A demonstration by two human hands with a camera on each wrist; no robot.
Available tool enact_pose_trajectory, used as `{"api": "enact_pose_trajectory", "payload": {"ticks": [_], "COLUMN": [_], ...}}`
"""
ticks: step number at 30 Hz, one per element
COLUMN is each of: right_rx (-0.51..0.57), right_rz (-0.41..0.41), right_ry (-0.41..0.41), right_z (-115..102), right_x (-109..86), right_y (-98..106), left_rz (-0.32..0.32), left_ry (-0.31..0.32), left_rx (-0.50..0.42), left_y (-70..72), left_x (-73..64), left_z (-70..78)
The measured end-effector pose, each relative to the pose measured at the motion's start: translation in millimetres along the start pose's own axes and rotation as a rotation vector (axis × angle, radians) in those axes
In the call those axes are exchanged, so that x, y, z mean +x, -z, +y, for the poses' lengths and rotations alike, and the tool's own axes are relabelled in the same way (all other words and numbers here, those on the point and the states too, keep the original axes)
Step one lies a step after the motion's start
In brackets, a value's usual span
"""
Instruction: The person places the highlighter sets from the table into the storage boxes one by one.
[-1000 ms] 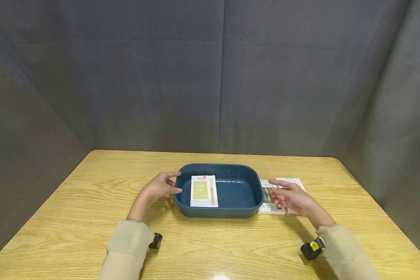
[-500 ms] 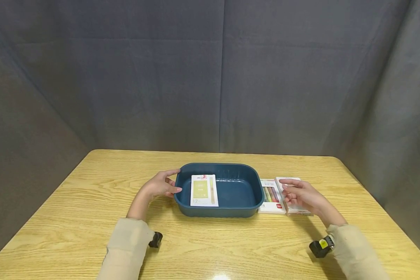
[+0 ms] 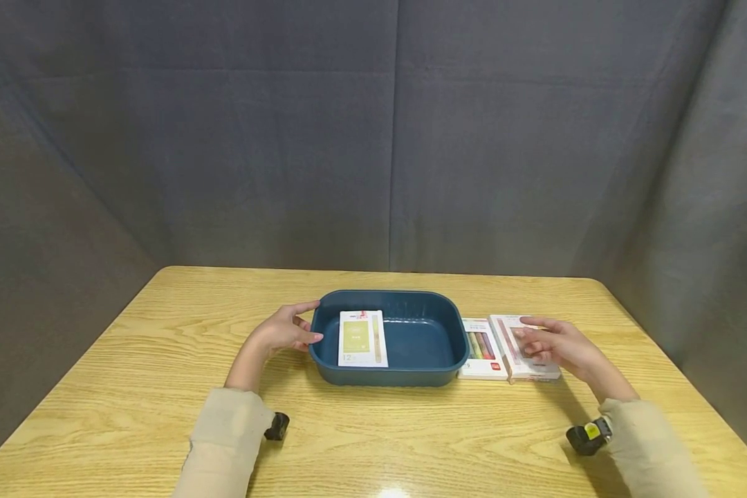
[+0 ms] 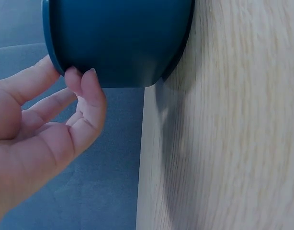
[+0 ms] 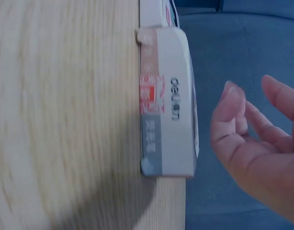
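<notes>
My left hand [image 3: 283, 328] holds the left end of a dark blue plastic bin [image 3: 348, 377], its digits at the rim. Seen from the left wrist, curled fingers [image 4: 92, 91] lie against the bin's outer wall. A white box with a yellow-green panel [image 3: 362, 339] rests in the bin's left half. My right hand [image 3: 563, 346], fingers loosely bent and holding nothing, hovers over a white box with a pink stripe [image 3: 512, 342]. The right wrist view shows a gap between that hand [image 5: 257, 143] and the box's printed end [image 5: 171, 105].
Between the bin and the pink-striped box lies a flat white box with a window showing coloured sticks [image 3: 482, 349]. All stand on a wooden table [image 3: 373, 429]. Grey cloth [image 3: 274, 173] hangs behind the table and at both sides.
My right hand has moved to the right, off the windowed box and over the pink-striped one, uncovering both more. The left hand and the bin have stayed nearly still.
</notes>
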State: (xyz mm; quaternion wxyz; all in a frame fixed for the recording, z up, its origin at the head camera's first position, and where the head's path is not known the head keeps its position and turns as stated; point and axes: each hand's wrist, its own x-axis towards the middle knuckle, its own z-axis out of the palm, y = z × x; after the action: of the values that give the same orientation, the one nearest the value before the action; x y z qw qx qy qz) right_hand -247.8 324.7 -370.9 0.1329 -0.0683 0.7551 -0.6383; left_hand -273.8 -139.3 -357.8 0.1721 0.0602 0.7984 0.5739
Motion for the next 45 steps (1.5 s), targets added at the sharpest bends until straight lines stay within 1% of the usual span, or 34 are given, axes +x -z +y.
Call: {"api": "enact_pose_trajectory", "payload": {"ticks": [2,6,8,13,18,24,27,32,35,39,45], "right_rx": [-0.03,-0.036,-0.04,-0.082,-0.165,-0.257,-0.29,-0.298,-0.31,-0.336,-0.315], "right_rz": [0.0,0.003,0.018,0.055,0.097,0.121,0.119,0.091,0.079,0.082,0.082], "right_ry": [0.011,0.037,0.038,0.018,-0.009,-0.038,-0.065,-0.137,-0.158,-0.167,-0.159], "right_z": [0,1,1,2,5,10,11,13,13,14,16], "right_x": [-0.9,-3.3,-5.2,-7.0,-8.0,-8.1,-7.4,-5.3,-4.0,-2.3,-1.0], "right_y": [4,11,14,20,24,25,24,22,21,20,19], "left_rz": [0.003,0.005,0.003,0.0,-0.004,-0.008,-0.005,-0.002,0.002,0.007,0.01], "left_ry": [0.003,0.005,0.004,0.001,-0.001,0.001,0.005,0.008,0.004,0.001,0.002], "left_rx": [0.0,-0.003,-0.006,-0.009,-0.01,-0.018,-0.025,-0.028,-0.028,-0.022,-0.022], "left_y": [0.0,0.2,0.2,0.2,0.3,0.4,0.4,0.2,0.2,0.4,-0.1], "left_x": [0.0,0.4,0.7,0.5,0.5,0.7,0.9,1.3,1.9,2.7,2.5], "left_z": [0.2,-0.2,-0.7,-1.0,-0.9,-1.1,-1.3,-1.9,-2.4,-3.4,-3.3]}}
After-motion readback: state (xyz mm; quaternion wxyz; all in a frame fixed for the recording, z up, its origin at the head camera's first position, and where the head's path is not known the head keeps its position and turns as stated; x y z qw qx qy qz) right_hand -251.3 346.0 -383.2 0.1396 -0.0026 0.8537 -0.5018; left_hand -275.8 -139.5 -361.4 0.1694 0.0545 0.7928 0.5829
